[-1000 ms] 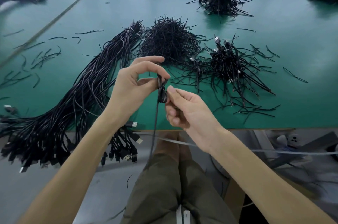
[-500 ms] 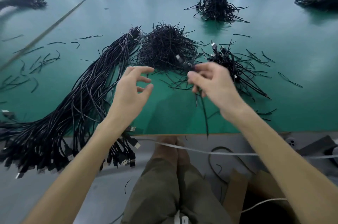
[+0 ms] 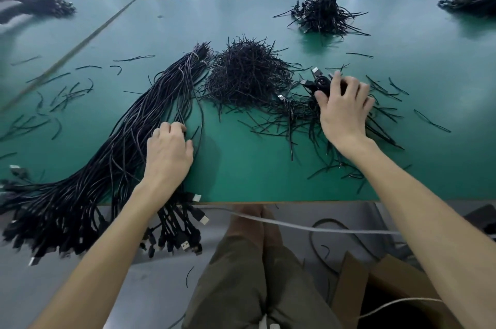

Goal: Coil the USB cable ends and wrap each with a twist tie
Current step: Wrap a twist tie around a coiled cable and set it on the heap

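A long bundle of black USB cables (image 3: 107,167) runs from the table's middle to its front left edge, with the plugs hanging over. My left hand (image 3: 169,151) lies on the bundle's right side. Its fingers are bent and their tips are among the strands, so any grip is hidden. A heap of black twist ties (image 3: 247,79) sits in the centre. My right hand (image 3: 343,105) is over the pile of tied cables (image 3: 292,113) to the right, fingers curled on a coiled USB cable (image 3: 319,83) at the pile's top.
The green table (image 3: 255,167) also holds a second tied pile (image 3: 324,14) at the far back and loose ties (image 3: 67,92) scattered on the left. Below the front edge are my knees, a white cord (image 3: 295,225) and a cardboard box (image 3: 375,288).
My right hand has carried the coiled cable away from me onto the right pile. My left hand has dropped from mid-air onto the cable bundle.
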Demonstrator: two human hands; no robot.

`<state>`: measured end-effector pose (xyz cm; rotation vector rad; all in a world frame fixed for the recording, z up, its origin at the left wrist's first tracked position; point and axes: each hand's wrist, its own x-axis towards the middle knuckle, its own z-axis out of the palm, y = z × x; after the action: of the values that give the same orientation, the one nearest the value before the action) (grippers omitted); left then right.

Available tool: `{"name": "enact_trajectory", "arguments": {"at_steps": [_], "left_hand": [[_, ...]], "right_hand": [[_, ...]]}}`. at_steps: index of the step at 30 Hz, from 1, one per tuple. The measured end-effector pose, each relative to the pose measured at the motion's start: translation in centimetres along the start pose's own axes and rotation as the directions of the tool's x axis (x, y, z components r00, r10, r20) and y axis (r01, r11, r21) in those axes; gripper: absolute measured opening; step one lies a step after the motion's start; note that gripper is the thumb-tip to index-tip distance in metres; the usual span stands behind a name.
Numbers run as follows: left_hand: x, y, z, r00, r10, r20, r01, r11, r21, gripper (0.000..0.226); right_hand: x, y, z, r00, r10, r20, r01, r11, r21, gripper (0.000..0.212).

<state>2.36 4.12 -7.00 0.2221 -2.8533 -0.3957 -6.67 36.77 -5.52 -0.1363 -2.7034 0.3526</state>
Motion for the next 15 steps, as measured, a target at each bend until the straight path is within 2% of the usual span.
{"name": "enact_trajectory", "arguments": {"at_steps": [4, 12, 15], "left_hand": [[0.2, -0.3, 0.1, 1.000, -0.007, 0.003, 0.007, 0.999, -0.036, 0.032], [0.1, -0.6, 0.1, 1.000, -0.002, -0.004, 0.002, 0.997, -0.075, 0.033], [0.0, -0.6, -0.1, 0.999, -0.010, -0.033, 0.005, 0.988, -0.155, 0.029]], "right_hand": [[0.5, 0.4, 0.1, 0.993, 0.033, 0.114, -0.026, 0.998, -0.065, 0.090], [1.5, 3.0, 0.2, 0.987, 0.085, 0.133, -0.075, 0.994, -0.083, 0.078], [2.2, 3.1, 0.1, 0.981, 0.105, 0.161, -0.091, 0.992, -0.091, 0.078]]}}
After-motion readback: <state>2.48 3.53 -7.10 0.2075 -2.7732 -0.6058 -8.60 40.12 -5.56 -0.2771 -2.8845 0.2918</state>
